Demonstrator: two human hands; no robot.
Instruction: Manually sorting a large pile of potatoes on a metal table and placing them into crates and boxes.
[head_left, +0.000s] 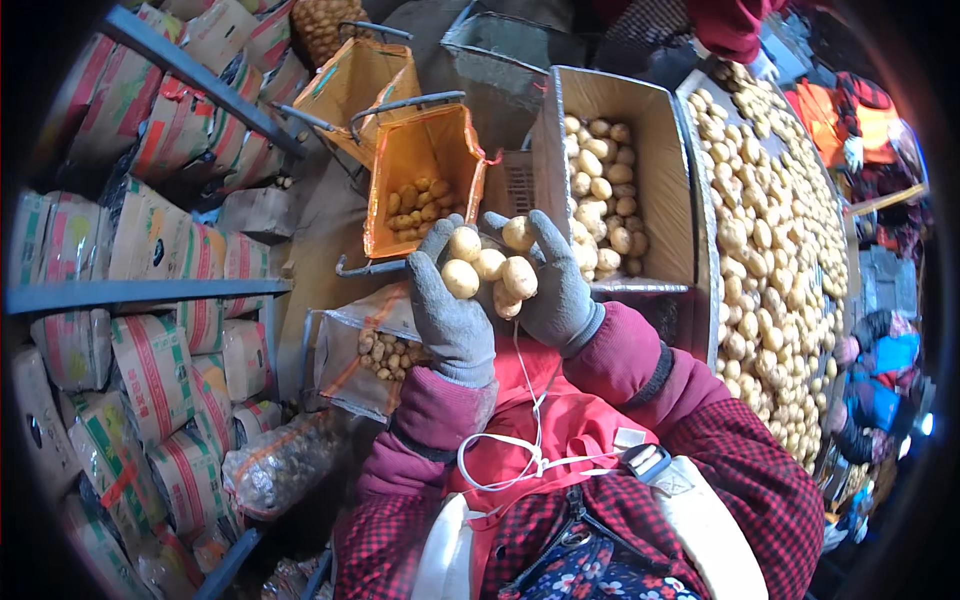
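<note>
Several pale potatoes (489, 265) rest together in my two cupped hands, in front of my chest. My left hand (450, 315), in a grey work glove, curls around the potatoes on the left side. My right hand (559, 296), gloved the same way, bears those on the right. Just beyond my left hand stands an orange-lined sack (426, 161) on a metal frame, with potatoes at its bottom. Past my right hand is a lined carton (660, 180), partly filled with larger potatoes (600, 195).
A sorting table (709, 225) heaped with potatoes runs along the right; co-workers (874, 367) stand beyond it. Packed cartons (154, 375) fill the left, behind blue metal bars (150, 294). A clear sack (337, 364) of small potatoes stands near my left forearm. Another orange sack (352, 82) is farther off.
</note>
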